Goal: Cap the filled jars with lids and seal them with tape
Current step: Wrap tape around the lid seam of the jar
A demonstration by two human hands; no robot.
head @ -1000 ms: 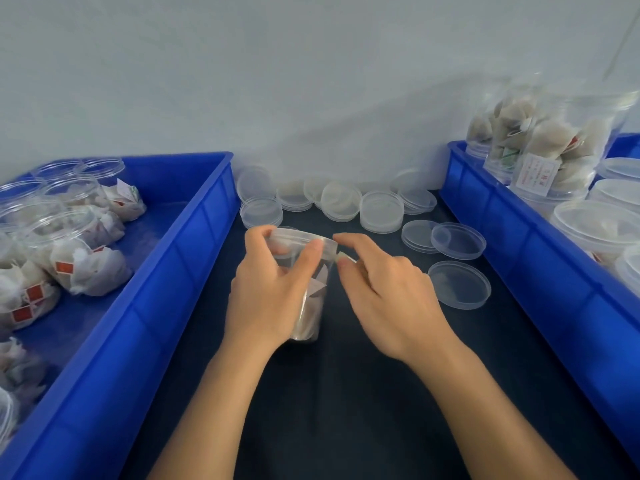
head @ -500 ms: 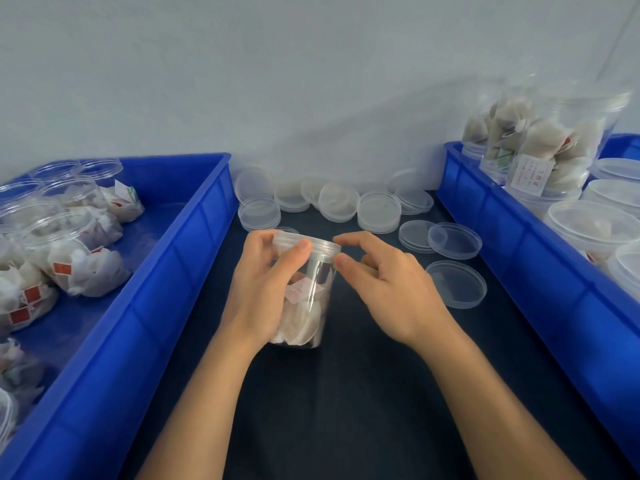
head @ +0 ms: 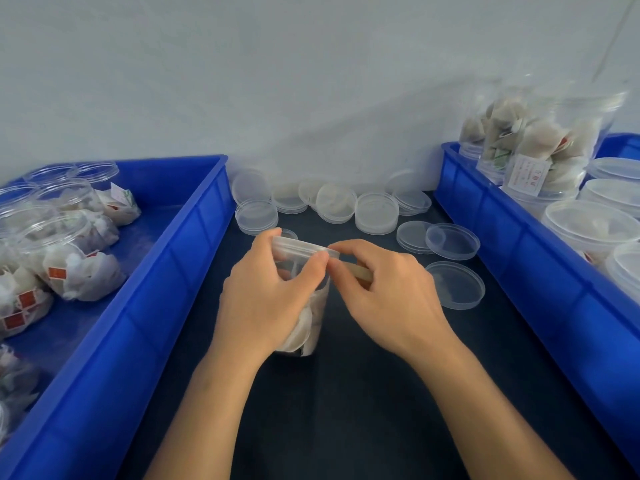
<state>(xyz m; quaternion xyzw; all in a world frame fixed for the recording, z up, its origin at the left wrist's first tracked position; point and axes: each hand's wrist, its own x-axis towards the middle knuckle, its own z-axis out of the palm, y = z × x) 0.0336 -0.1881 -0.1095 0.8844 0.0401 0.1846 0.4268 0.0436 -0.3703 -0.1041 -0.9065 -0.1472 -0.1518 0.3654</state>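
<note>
No words or numbers can be read anywhere. Faint red marks are seen on a white label (head: 526,175) on a capped jar (head: 550,147) in the right blue bin (head: 491,216), but they are too blurred to be made out.

Plain pale grey wall (head: 277,81) behind, soft shadows low on it. Dark navy tabletop (head: 363,410) meets wall at far edge. Even diffuse light.
</note>
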